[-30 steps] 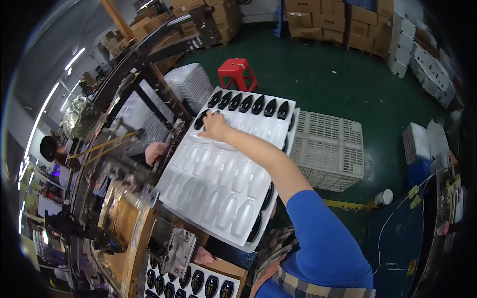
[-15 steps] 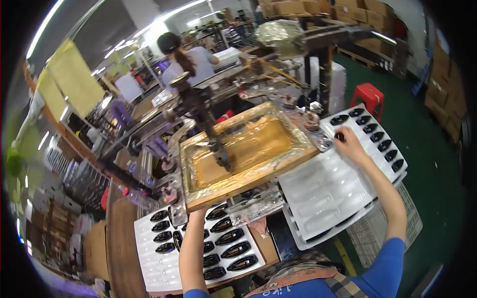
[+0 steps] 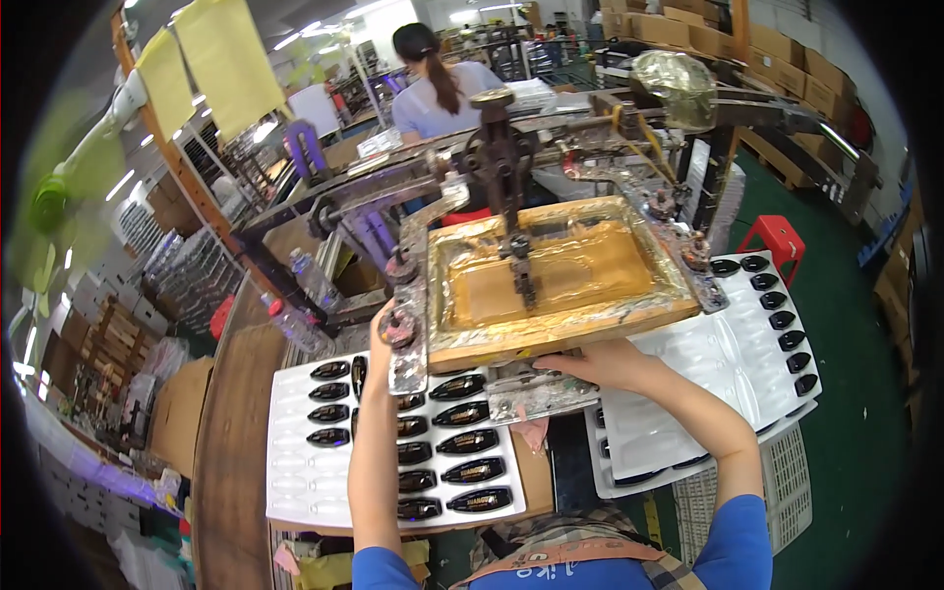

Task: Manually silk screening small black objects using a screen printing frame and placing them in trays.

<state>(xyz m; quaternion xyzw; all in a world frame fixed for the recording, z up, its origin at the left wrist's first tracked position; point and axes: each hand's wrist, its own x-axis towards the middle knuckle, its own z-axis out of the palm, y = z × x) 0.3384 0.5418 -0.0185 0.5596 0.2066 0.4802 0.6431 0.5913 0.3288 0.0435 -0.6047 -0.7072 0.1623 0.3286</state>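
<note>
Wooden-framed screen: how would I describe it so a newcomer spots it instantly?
Start from the dark upright post in the middle of the view. At its lower end lies a rectangular wooden-framed screen, just beyond two white trays. Its glossy amber surface sets it apart from those white trays and their black pieces.

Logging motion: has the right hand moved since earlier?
Yes, the right hand moved left, from over the right white tray to the front of the wooden frame.
</note>
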